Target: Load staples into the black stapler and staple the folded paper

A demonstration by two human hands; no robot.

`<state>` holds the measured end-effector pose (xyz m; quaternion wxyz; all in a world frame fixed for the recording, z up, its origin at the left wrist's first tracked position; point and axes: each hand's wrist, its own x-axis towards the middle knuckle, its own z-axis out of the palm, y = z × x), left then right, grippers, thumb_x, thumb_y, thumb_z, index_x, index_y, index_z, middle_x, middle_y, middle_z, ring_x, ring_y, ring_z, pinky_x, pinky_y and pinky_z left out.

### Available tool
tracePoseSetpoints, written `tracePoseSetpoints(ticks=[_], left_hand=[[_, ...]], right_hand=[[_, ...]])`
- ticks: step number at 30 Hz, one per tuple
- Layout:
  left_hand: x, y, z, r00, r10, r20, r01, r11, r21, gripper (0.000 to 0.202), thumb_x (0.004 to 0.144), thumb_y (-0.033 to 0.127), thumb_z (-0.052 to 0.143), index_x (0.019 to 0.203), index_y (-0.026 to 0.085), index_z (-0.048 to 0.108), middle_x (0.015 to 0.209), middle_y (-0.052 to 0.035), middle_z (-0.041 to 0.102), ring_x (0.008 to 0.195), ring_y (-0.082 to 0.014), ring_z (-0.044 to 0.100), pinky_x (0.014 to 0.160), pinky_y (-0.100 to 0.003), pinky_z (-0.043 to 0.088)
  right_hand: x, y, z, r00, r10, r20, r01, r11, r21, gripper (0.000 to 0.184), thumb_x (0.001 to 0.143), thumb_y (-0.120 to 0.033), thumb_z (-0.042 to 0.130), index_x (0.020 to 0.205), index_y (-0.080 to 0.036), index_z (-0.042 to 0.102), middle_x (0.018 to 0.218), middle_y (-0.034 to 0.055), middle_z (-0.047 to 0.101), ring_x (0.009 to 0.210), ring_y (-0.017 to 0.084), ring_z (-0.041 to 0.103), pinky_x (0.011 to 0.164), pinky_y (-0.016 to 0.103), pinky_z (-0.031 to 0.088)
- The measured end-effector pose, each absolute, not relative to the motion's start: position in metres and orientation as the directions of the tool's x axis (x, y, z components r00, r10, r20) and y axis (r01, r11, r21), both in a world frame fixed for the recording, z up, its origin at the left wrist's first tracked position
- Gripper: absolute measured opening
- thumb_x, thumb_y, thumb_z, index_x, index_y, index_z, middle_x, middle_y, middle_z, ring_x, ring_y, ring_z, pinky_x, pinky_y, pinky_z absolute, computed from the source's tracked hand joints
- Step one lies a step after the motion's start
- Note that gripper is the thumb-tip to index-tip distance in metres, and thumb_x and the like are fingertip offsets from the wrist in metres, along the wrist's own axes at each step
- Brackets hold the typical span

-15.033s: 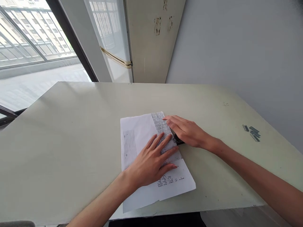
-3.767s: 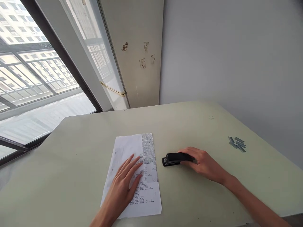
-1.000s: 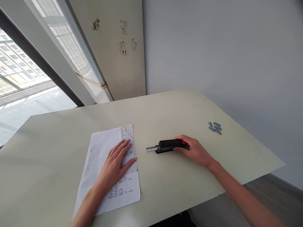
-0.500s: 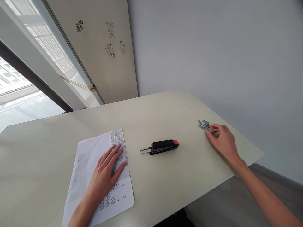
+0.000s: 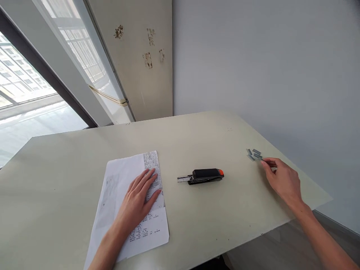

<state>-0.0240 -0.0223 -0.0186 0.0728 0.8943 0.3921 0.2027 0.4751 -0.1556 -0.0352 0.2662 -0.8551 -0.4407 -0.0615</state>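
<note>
My left hand [image 5: 138,198] lies flat with spread fingers on printed paper sheets [image 5: 127,167]. To its right is a black stapler [image 5: 206,173] with an orange-red end; its metal staple tray sticks out to the left. At the right of the table, several short grey staple strips [image 5: 257,152] lie in a loose cluster. My right hand [image 5: 283,180] is beside them, thumb and forefinger pinched on a staple strip [image 5: 258,158], whose outline is blurred.
The pale table [image 5: 191,138] has a right edge close to my right hand, with a grey wall [image 5: 253,60] behind. A refrigerator [image 5: 146,86] with worn patches stands past the far edge. A window [image 5: 25,75] is at the left.
My right thumb and fingers have closed together at the staple strips. My left hand stays flat on the paper. The whole view has shifted, so things appear further right.
</note>
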Motion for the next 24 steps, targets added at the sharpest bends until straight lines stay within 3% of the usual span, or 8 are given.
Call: tracePoseSetpoints(ticks=[4, 8, 10, 13, 17, 20, 24], left_hand=[[-0.025, -0.023, -0.019, 0.616, 0.728, 0.3, 0.669, -0.685, 0.288, 0.052, 0.106, 0.047, 0.051, 0.155, 0.03, 0.044, 0.162, -0.0032, 0.048, 0.153, -0.0303, 0.039, 0.12, -0.054, 0.044], [-0.026, -0.025, -0.017, 0.616, 0.729, 0.298, 0.662, -0.685, 0.306, 0.053, 0.107, 0.046, 0.049, 0.157, 0.03, 0.041, 0.162, -0.0041, 0.048, 0.154, -0.03, 0.038, 0.12, -0.054, 0.043], [-0.026, -0.025, -0.018, 0.614, 0.729, 0.304, 0.658, -0.685, 0.313, 0.053, 0.107, 0.046, 0.049, 0.157, 0.03, 0.041, 0.162, -0.0046, 0.048, 0.154, -0.0303, 0.038, 0.12, -0.055, 0.043], [-0.026, -0.025, -0.018, 0.606, 0.732, 0.311, 0.664, -0.681, 0.309, 0.052, 0.107, 0.046, 0.049, 0.156, 0.031, 0.042, 0.162, -0.0043, 0.048, 0.153, -0.031, 0.038, 0.12, -0.055, 0.043], [-0.033, -0.025, -0.013, 0.613, 0.715, 0.337, 0.657, -0.698, 0.285, 0.053, 0.106, 0.049, 0.049, 0.157, 0.033, 0.042, 0.162, -0.0032, 0.048, 0.153, -0.0326, 0.038, 0.119, -0.056, 0.044], [-0.052, -0.028, -0.008, 0.617, 0.715, 0.329, 0.673, -0.696, 0.251, 0.058, 0.105, 0.051, 0.049, 0.16, 0.035, 0.038, 0.164, -0.003, 0.045, 0.154, -0.0347, 0.037, 0.118, -0.059, 0.044], [-0.085, -0.037, -0.013, 0.581, 0.757, 0.3, 0.731, -0.647, 0.216, 0.064, 0.105, 0.054, 0.048, 0.164, 0.038, 0.03, 0.165, -0.0012, 0.043, 0.154, -0.0357, 0.035, 0.117, -0.062, 0.043]], right_hand=[[0.448, -0.156, -0.026, 0.549, 0.756, 0.356, 0.81, -0.378, -0.448, 0.039, 0.098, -0.059, 0.051, 0.11, -0.025, 0.066, 0.099, 0.0096, 0.079, 0.066, 0.025, 0.067, 0.068, 0.039, 0.048], [0.44, -0.141, -0.031, 0.51, 0.771, 0.381, 0.84, -0.352, -0.413, 0.042, 0.099, -0.059, 0.047, 0.111, -0.025, 0.068, 0.105, 0.0104, 0.078, 0.066, 0.023, 0.065, 0.068, 0.039, 0.049], [0.446, -0.134, -0.039, 0.495, 0.772, 0.398, 0.857, -0.358, -0.372, 0.044, 0.1, -0.058, 0.043, 0.108, -0.024, 0.069, 0.105, 0.0115, 0.076, 0.077, 0.027, 0.067, 0.072, 0.042, 0.051], [0.461, -0.13, -0.05, 0.458, 0.773, 0.439, 0.883, -0.338, -0.325, 0.045, 0.099, -0.058, 0.043, 0.106, -0.024, 0.07, 0.111, 0.0148, 0.071, 0.109, 0.036, 0.063, 0.087, 0.049, 0.052], [0.482, -0.129, -0.057, 0.533, 0.713, 0.456, 0.842, -0.395, -0.366, 0.055, 0.093, -0.061, 0.057, 0.129, -0.021, 0.063, 0.145, 0.0225, 0.052, 0.139, 0.043, 0.045, 0.108, 0.06, 0.041], [0.493, -0.119, -0.057, 0.555, 0.761, 0.337, 0.802, -0.382, -0.459, 0.072, 0.091, -0.063, 0.06, 0.146, -0.018, 0.051, 0.159, 0.0234, 0.042, 0.147, 0.042, 0.041, 0.114, 0.06, 0.038], [0.48, -0.089, -0.055, 0.435, 0.87, 0.233, 0.812, -0.267, -0.52, 0.064, 0.096, -0.06, 0.055, 0.147, -0.021, 0.052, 0.158, 0.0171, 0.051, 0.144, 0.036, 0.05, 0.115, 0.053, 0.043]])
